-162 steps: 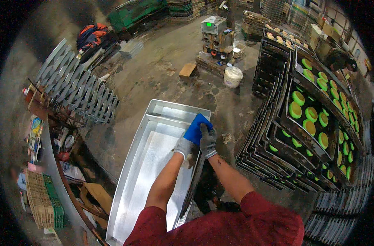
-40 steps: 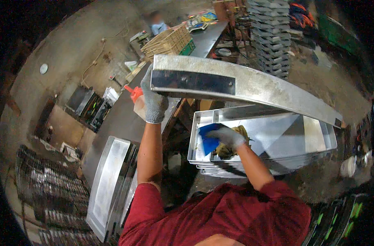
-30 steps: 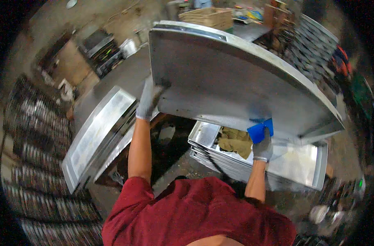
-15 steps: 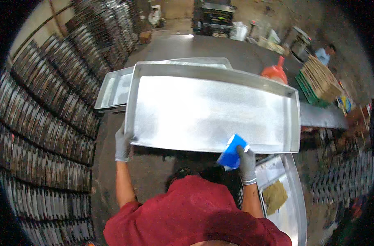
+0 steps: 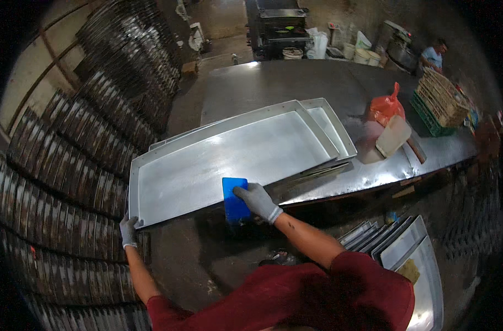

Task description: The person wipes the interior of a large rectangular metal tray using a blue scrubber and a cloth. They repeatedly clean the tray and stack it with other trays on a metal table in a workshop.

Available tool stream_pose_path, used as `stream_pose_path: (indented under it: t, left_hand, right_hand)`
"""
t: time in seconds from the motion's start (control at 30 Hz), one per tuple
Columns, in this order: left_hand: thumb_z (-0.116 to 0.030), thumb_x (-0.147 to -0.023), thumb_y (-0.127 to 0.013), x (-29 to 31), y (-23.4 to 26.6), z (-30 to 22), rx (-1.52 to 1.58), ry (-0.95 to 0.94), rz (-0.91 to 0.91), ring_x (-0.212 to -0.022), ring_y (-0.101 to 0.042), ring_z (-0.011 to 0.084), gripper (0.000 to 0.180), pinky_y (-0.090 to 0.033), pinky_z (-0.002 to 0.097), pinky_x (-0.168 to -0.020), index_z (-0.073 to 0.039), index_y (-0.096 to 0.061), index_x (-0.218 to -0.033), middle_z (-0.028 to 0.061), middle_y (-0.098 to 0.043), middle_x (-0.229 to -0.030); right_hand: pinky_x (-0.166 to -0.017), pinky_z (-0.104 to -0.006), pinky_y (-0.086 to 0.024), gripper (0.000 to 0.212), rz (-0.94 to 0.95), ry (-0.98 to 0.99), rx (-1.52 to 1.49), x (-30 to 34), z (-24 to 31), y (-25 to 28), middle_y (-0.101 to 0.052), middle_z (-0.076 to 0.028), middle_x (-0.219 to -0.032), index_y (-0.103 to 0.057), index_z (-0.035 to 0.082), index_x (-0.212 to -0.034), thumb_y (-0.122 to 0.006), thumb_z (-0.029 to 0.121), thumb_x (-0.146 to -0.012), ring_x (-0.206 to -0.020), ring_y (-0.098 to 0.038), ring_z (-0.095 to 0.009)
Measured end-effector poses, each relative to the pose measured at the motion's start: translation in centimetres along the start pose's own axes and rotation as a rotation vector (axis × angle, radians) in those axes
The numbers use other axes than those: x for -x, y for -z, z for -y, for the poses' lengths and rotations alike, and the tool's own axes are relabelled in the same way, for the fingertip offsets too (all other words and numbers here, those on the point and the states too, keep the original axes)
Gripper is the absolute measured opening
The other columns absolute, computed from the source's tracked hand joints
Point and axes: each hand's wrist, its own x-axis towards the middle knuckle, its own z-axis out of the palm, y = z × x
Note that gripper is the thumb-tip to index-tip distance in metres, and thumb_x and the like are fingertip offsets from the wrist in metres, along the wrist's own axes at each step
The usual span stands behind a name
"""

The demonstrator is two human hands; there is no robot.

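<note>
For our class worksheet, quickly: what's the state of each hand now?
Left hand: closed on the near-left corner of the large metal tray.
Right hand: closed on a flat blue scraper.

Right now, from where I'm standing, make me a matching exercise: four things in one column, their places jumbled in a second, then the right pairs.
1. Left hand
2. Flat blue piece
3. Red bag
4. Brownish cloth

A. On the grey table
B. In the lower right tray
C. At the near left corner of the upper metal tray
D. In the right hand

Pairs: 1-C, 2-D, 3-A, 4-B
</note>
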Motion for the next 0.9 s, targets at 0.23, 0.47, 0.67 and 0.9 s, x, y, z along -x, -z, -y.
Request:
stream_pose_path:
  t: [0.23, 0.47, 0.67, 0.9]
  left_hand:
    - [-0.024, -0.095, -0.065, -10.1, -21.1, -11.9, -0.991, -0.477, -0.347, -0.114, -0.065, 0.0429, 0.046, -0.051, 0.0475, -0.100, -0.006, -0.063, -0.138, 0.0258, -0.068, -0.125]
    - [-0.031, -0.096, -0.069, 4.0, -56.0, -28.2, -0.412, -1.263, 0.683, -0.127, -0.058, 0.0382, 0.043, -0.045, 0.0463, -0.109, -0.007, -0.068, -0.131, 0.0191, -0.063, -0.138]
    - [-0.050, -0.094, -0.062, 16.0, -77.4, -25.7, -0.562, -1.544, 0.751, -0.140, -0.044, 0.0390, 0.066, -0.023, 0.0648, -0.120, -0.010, -0.053, -0.146, 0.0185, -0.052, -0.148]
    - [-0.035, -0.087, -0.071, 15.1, -85.5, -23.5, -0.574, -1.464, 0.946, -0.122, -0.057, 0.0377, 0.054, -0.041, 0.0559, -0.108, -0.002, -0.061, -0.130, 0.0218, -0.063, -0.122]
  right_hand:
    - [-0.077, -0.0344, -0.057, 0.041, 0.029, -0.021, -0.409, -4.9, -3.6, 1.7, -0.073, -0.007, -0.094, -0.070, -0.003, -0.115, -0.069, 0.035, -0.097, -0.082, -0.069, -0.016]
    - [-0.082, -0.0326, -0.059, 0.036, -0.345, -0.078, -0.602, 8.7, -12.7, 9.6, -0.074, -0.005, -0.104, -0.065, -0.001, -0.125, -0.065, 0.026, -0.102, -0.086, -0.069, -0.014]
    - [-0.079, -0.0331, -0.057, 0.032, -1.032, -0.235, -0.230, 28.1, -22.5, 14.8, -0.073, -0.006, -0.102, -0.068, 0.000, -0.122, -0.065, 0.024, -0.101, -0.083, -0.068, -0.016]
    - [-0.085, -0.0362, -0.053, 0.038, -1.692, -0.582, 0.025, 49.4, -29.0, 6.4, -0.075, -0.010, -0.107, -0.071, 0.000, -0.121, -0.065, 0.030, -0.099, -0.091, -0.068, -0.021]
